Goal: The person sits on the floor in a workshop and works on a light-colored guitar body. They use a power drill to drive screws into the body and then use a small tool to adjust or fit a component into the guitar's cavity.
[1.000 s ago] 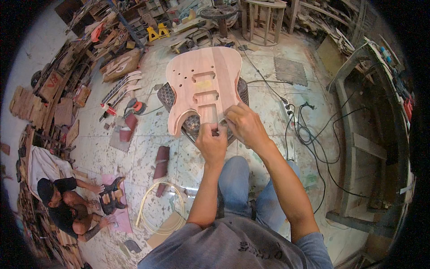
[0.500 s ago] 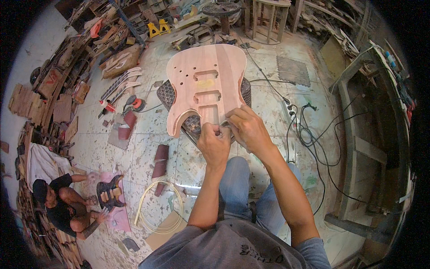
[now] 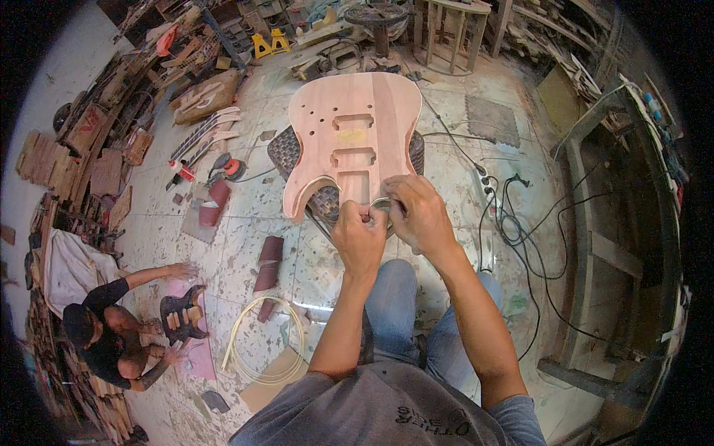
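Pale bare wood: guitar body [image 3: 349, 141], straight ahead of both hands, face up on a dark woven-look seat [image 3: 281, 154]. Long axis pointing away from the blue jeans [image 3: 390, 297]; neck end nearest, broad rounded end farthest.

Left hand [image 3: 358, 232]: at the near end of the guitar body, by the neck slot [image 3: 355, 184], thumb curled against forefinger. Cannot tell whether anything sits in the pinch. Right hand [image 3: 422, 212]: at the near right edge of the guitar body, reaching farther up the wood, fingers bent down over the rim; grip hidden. Close beside each other at the fingertips; cannot tell if touching. Between them, a thin pale strip [image 3: 381, 199], curved, ends hidden.

Surface below the guitar body: pale tiled floor [image 3: 297, 256], blotched and stained. Left of the guitar body: orange-and-black sander [image 3: 234, 169], guitar necks [image 3: 212, 135], stacked timber [image 3: 93, 141]. Nearer than the guitar body, to its left: dark red abrasive sheet [image 3: 266, 275], cream coil [image 3: 303, 334], co-worker [image 3: 97, 334] crouching by a dark guitar body [image 3: 182, 312] on pink sheeting [image 3: 201, 355]. Right of the guitar body: black cables [image 3: 508, 219], dusty wooden frame [image 3: 616, 254]. Beyond the guitar body: yellow stands [image 3: 262, 46].
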Tool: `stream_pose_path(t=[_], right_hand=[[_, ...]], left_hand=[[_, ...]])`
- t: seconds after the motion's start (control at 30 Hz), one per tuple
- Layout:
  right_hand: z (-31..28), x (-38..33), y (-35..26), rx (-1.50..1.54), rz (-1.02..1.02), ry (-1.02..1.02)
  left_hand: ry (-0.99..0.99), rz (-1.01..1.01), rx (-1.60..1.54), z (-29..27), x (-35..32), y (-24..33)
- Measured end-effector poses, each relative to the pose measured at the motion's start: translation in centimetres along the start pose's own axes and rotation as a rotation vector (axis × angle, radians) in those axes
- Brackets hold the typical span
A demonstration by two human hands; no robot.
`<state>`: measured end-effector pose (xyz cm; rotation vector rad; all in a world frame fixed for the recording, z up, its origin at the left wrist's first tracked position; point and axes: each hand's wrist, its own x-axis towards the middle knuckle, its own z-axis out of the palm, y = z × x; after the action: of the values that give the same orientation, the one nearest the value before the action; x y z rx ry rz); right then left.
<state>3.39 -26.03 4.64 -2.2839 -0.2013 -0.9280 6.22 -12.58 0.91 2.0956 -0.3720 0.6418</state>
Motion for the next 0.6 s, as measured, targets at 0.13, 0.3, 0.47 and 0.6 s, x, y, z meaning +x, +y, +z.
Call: stream_pose_path(t=[0.13, 0.3, 0.47, 0.6], right_hand=[[0.0, 0.2, 0.0, 0.010, 0.002, 0.002], [-0.2, 0.2, -0.1, 0.016, -0.021, -0.022], [-0.6, 0.4, -0.2, 0.018, -0.005, -0.077], [-1.1, 1.0, -0.1, -0.149, -0.085, -0.178]], left_hand=[[-0.001, -0.007, 0.004, 0.0, 0.1, 0.0], [-0.001, 0.001, -0.011, 0.0, 0.1, -0.1], [0.004, 0.023, 0.005, 0.2, 0.1, -0.4], [-0.007, 0.050, -0.017, 0.1, 0.2, -0.7]])
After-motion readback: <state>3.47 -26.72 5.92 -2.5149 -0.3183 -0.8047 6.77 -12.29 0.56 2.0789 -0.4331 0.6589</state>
